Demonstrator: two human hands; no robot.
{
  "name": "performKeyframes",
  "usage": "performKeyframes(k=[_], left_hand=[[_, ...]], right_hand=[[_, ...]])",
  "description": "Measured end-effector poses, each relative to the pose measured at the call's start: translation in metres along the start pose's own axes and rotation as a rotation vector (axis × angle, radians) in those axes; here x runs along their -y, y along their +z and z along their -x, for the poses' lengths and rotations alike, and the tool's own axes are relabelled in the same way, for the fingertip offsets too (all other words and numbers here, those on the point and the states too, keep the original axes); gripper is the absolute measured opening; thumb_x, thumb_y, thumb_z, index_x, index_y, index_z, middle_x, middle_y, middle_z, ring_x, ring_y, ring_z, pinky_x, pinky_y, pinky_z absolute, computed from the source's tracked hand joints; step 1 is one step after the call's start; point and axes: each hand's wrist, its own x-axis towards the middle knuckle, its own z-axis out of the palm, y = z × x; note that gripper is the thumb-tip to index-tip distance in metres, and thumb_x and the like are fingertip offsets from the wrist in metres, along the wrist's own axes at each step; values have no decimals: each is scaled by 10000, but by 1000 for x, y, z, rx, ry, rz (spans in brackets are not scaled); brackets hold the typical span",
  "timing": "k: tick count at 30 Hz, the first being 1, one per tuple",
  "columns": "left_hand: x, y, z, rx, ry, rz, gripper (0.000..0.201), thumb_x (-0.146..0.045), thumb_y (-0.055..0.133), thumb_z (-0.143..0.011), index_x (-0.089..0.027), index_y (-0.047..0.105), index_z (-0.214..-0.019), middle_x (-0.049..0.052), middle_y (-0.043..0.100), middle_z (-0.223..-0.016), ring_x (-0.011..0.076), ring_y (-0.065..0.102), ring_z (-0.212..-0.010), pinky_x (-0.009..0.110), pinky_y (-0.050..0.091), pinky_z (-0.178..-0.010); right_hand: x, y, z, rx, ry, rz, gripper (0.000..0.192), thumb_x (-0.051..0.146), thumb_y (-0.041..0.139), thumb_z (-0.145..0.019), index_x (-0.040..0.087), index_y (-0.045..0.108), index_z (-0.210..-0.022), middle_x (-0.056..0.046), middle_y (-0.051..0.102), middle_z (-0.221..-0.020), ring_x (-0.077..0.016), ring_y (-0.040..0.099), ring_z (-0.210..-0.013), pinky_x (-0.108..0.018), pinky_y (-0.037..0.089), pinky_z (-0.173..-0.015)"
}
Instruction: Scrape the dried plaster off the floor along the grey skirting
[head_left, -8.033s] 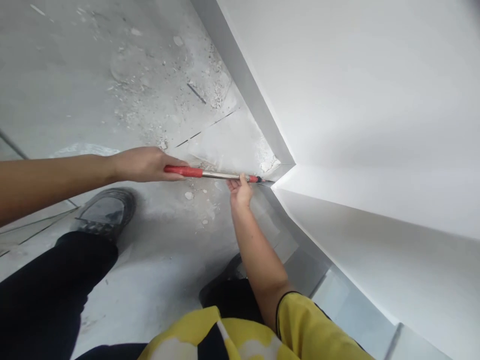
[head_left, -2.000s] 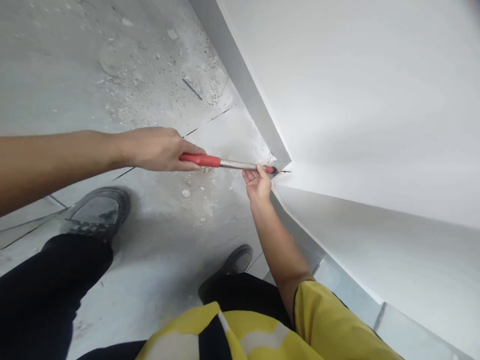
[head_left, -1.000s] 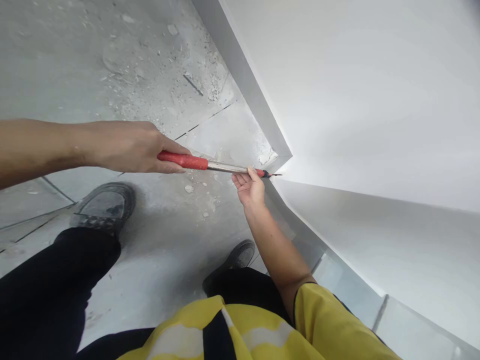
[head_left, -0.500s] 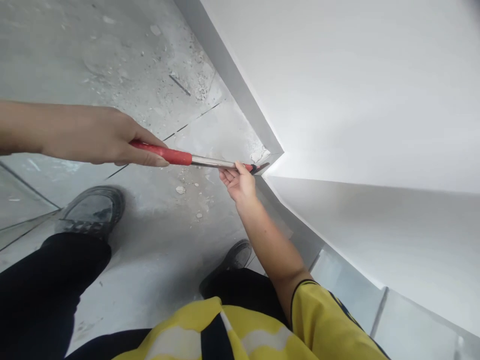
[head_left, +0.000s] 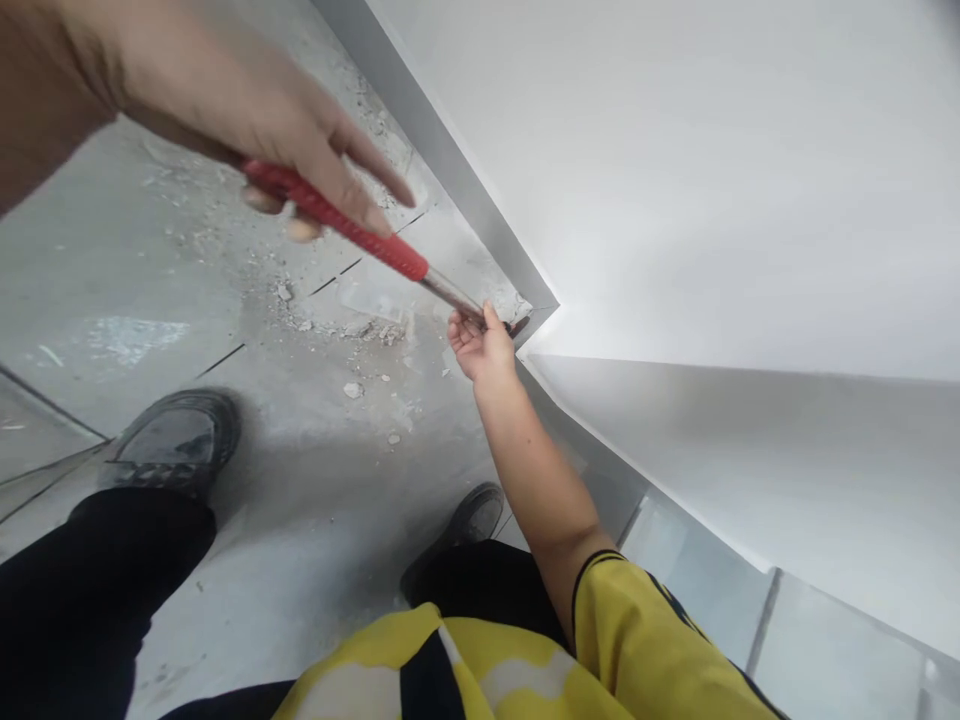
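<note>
the left hand (head_left: 240,110) curls loosely over the tool (head_left: 409,260) at its red end, one finger standing off, perhaps to let the grip swivel. the right hand (head_left: 487,350) is closed round its metal length, seemingly to steady the far end by the corner of the skirting (head_left: 471,200); whether they touch i cannot tell. rubble (head_left: 382,332) lies near, on the floor (head_left: 300,540).

room to pass lies between the shoes (head_left: 176,435), while the wall (head_left: 675,230) stands beyond the tool (head_left: 409,258).
</note>
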Motion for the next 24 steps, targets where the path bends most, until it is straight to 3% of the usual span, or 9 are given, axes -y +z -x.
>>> performKeyframes(k=[3, 5, 7, 10, 13, 17, 20, 24], left_hand=[[-21, 3, 9, -246, 203, 160, 470, -428, 646, -662, -157, 652, -1045, -10, 586, -606, 156, 594, -740, 325, 355, -799], [-36, 15, 13, -389, 243, 212, 406, -430, 635, -661, -136, 690, -935, 9, 602, -600, 185, 611, -734, 353, 383, -791], [-53, 28, 14, -390, 239, 247, 329, -359, 627, -650, -122, 701, -865, 42, 625, -601, 198, 620, -650, 374, 430, -714], [-77, 37, 13, -384, 244, 372, 193, -197, 600, -610, -45, 673, -703, 105, 619, -543, 183, 587, -501, 316, 448, -555], [-92, 33, 11, -370, 301, 496, 145, -130, 553, -615, -18, 637, -652, 147, 616, -546, 174, 576, -467, 275, 443, -481], [-98, 27, -3, -277, 580, 764, 121, -163, 602, -645, -51, 557, -651, 162, 630, -672, 196, 628, -545, 280, 511, -520], [-102, 23, -17, -367, 735, 762, 157, -205, 562, -717, -115, 469, -629, 143, 616, -660, 177, 616, -526, 293, 511, -537], [-112, 20, -29, -481, 779, 650, 246, -268, 483, -798, -157, 411, -590, 144, 629, -678, 122, 576, -518, 267, 485, -590]], right_hand=[[19, -11, 4, 67, -23, 258, 315, 481, 487, -834, 172, 510, -772, -49, 625, -653, -157, 629, -648, -260, 512, -546], [31, -21, 15, 81, -105, 554, 348, 520, 515, -794, 173, 506, -765, -60, 626, -672, -174, 628, -665, -274, 503, -548], [41, -29, 24, 54, -338, 885, 354, 516, 575, -737, 178, 514, -822, -66, 635, -755, -191, 625, -755, -296, 499, -620], [50, -28, 22, 32, -759, 1316, 395, 449, 617, -687, 199, 504, -970, -75, 617, -951, -215, 570, -942, -354, 456, -783], [56, -14, 3, 17, -854, 1593, 299, 355, 562, -698, 190, 518, -943, -75, 608, -901, -236, 557, -921, -380, 420, -802], [72, 6, -16, -136, -782, 1623, 183, 256, 501, -649, 182, 537, -812, -32, 587, -714, -207, 563, -732, -324, 425, -676], [87, 15, -17, -226, -763, 1570, 139, 231, 489, -595, 182, 543, -713, -25, 580, -668, -187, 546, -655, -298, 419, -604], [93, 16, -16, -321, -803, 1534, 107, 219, 472, -556, 184, 543, -628, -29, 580, -628, -181, 543, -623, -284, 421, -562]])
